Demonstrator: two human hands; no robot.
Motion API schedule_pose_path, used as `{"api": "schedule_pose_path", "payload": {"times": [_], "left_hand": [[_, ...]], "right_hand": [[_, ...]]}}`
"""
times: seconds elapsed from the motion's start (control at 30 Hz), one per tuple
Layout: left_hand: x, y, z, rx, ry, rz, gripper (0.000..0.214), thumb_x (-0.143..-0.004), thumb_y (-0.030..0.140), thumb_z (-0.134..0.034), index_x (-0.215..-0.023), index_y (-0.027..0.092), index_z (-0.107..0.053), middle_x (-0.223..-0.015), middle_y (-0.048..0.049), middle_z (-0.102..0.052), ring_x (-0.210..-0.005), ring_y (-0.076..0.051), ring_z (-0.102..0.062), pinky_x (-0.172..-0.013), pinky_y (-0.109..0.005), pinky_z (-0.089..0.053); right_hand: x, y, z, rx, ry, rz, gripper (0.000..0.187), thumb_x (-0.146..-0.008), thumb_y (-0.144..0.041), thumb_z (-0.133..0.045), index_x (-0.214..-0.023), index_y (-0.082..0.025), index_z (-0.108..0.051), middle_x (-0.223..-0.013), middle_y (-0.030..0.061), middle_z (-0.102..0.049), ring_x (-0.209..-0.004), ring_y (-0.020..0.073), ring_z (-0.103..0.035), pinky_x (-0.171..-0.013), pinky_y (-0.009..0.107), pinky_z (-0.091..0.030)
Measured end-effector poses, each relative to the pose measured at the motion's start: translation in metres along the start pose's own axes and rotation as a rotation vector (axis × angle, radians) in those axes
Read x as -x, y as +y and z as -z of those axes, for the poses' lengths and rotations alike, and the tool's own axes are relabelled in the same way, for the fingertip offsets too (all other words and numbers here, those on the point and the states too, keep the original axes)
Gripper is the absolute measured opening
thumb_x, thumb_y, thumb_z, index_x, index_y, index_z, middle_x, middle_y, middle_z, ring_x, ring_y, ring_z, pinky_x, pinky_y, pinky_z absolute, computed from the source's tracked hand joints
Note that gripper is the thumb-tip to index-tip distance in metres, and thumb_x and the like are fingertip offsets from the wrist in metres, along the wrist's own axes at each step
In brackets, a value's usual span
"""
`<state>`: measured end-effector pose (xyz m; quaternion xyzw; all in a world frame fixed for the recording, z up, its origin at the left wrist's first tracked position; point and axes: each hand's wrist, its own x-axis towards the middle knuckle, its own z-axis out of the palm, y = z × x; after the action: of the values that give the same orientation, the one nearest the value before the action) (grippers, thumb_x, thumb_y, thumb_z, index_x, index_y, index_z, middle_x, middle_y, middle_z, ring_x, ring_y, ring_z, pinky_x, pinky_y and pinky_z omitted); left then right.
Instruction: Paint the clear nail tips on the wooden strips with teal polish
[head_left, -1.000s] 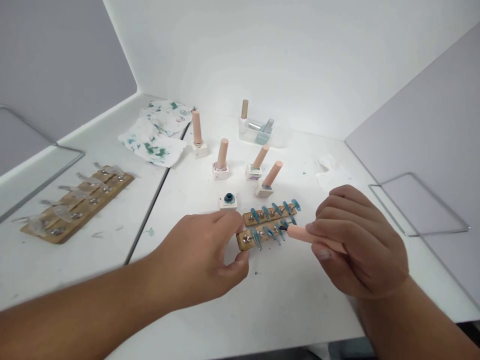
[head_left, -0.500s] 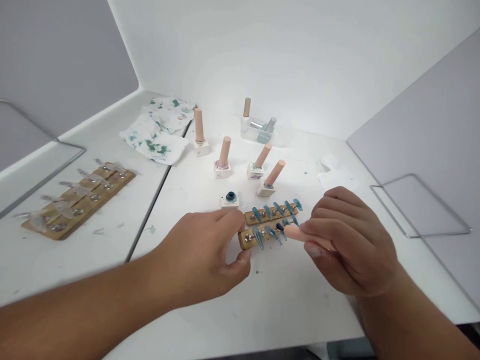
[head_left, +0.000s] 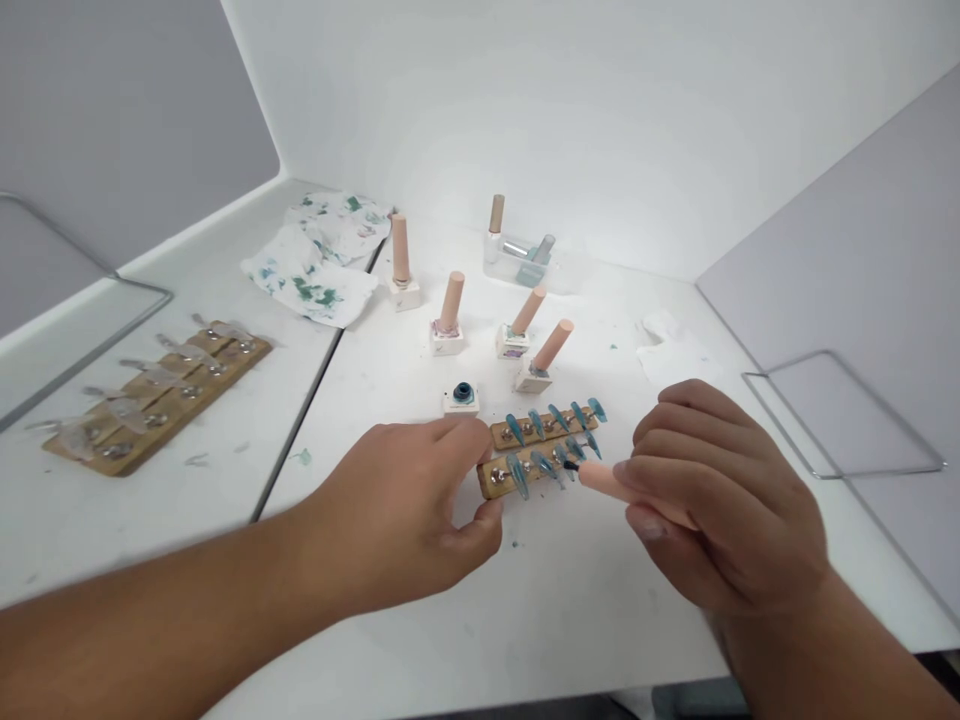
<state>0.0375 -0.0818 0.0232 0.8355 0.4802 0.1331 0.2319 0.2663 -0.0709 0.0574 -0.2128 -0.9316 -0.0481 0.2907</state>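
My left hand [head_left: 427, 500] pinches the left end of a wooden nail display stand [head_left: 491, 488] between thumb and fingers. Two rows of teal false nails [head_left: 517, 474] are mounted on it over silver knobs. In my right hand [head_left: 720, 500] is a nail polish brush [head_left: 604, 480], held by its peach cap handle. The dark bristle tip is at a nail in the front row; whether it touches I cannot tell. Just behind the stand sits an uncapped white polish bottle [head_left: 461, 402] with dark teal polish around its neck.
Capped polish bottles [head_left: 448, 338] with peach caps stand further back, before a clear plastic tray [head_left: 517, 266] of bottles. Stained paper wipes [head_left: 315, 275] lie at back left. Another wooden stand [head_left: 142, 450] holds clear nails at left. Wire frames [head_left: 840, 470] stand at both sides.
My right hand has drawn the brush slightly right and toward me along the front-row nail. My left hand and the stand have stayed in place.
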Motion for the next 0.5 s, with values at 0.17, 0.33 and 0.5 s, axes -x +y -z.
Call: {"api": "schedule_pose_path", "payload": {"times": [0.17, 0.33, 0.5], "left_hand": [[-0.0001, -0.0001, 0.0, 0.0, 0.0, 0.003, 0.009, -0.074, 0.029, -0.048, -0.075, 0.02, -0.046, -0.059, 0.005, -0.046, -0.049, -0.01, -0.041, -0.047, -0.023, -0.027], [0.0001, 0.0003, -0.0002, -0.004, -0.007, 0.016, 0.009, -0.073, 0.028, -0.049, -0.075, 0.02, -0.046, -0.061, 0.0044, -0.047, -0.051, -0.01, -0.041, -0.048, -0.024, -0.028], [0.0005, -0.0001, -0.0005, 0.0, 0.003, 0.011, 0.009, -0.073, 0.029, -0.049, -0.074, 0.02, -0.046, -0.06, 0.0042, -0.047, -0.05, -0.01, -0.041, -0.047, -0.023, -0.027]], "right_hand": [[-0.0003, 0.0027, -0.0027, 0.033, -0.043, -0.018, 0.012, -0.073, -0.013, -0.051, -0.085, -0.015, -0.053, -0.058, -0.0006, -0.05, -0.052, 0.0117, -0.041, -0.055, 0.031, -0.031], [0.0, 0.0002, -0.0011, -0.014, -0.072, -0.028, 0.009, -0.07, -0.01, -0.051, -0.078, -0.015, -0.051, -0.054, -0.0003, -0.049, -0.049, 0.0119, -0.04, -0.055, 0.032, -0.03], [0.0016, -0.0035, 0.0022, -0.069, -0.091, -0.027, 0.01, -0.067, -0.009, -0.05, -0.075, -0.016, -0.05, -0.052, -0.0013, -0.045, -0.048, 0.0121, -0.036, -0.054, 0.032, -0.03]]}}
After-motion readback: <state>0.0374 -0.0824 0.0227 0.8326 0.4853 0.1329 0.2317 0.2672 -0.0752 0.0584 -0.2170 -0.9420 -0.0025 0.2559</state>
